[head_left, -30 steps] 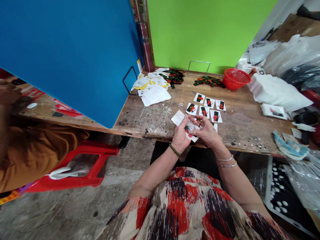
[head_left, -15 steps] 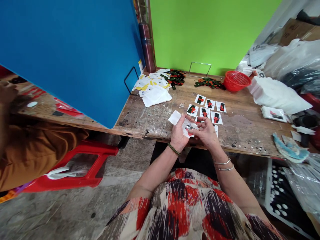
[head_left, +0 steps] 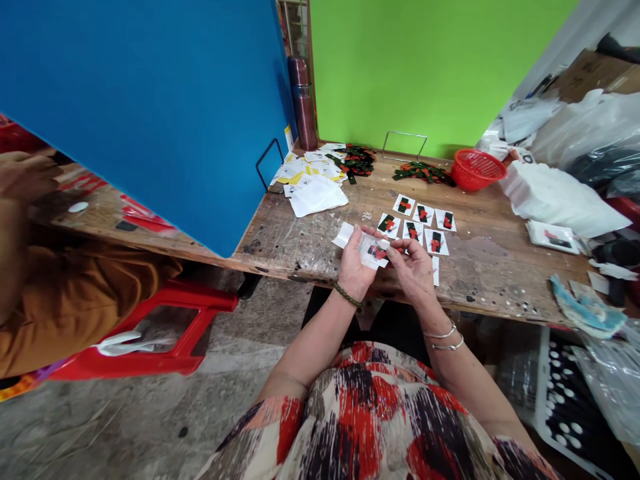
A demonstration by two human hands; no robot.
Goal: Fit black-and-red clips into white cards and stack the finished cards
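Note:
In my left hand (head_left: 354,268) lies a small clear plastic bag (head_left: 366,244) with a whitish flap sticking out to the left, held between thumb and fingers. A white card with a dark and red piece (head_left: 377,253) shows in or under the clear film; I cannot tell which. My right hand (head_left: 416,272) pinches at the right edge of this bag, thumb against fingers. Just beyond my hands, white cards (head_left: 437,242) bearing dark green and red pieces lie in rows on the wooden table (head_left: 480,273). My hands partly cover the nearest cards.
Flat white bags (head_left: 320,197) lie by loose yellow-white cards (head_left: 305,167). Dark green and red pieces (head_left: 357,161) form piles near a red basket (head_left: 477,169). Blue (head_left: 175,120) and green panels (head_left: 440,67) border the table. Another person's hand (head_left: 27,177) is at left.
My right fingers have shifted from over the bag's face to its right edge. The dark and red piece shows more plainly. The view has tilted slightly, and the other person's hand has come further in.

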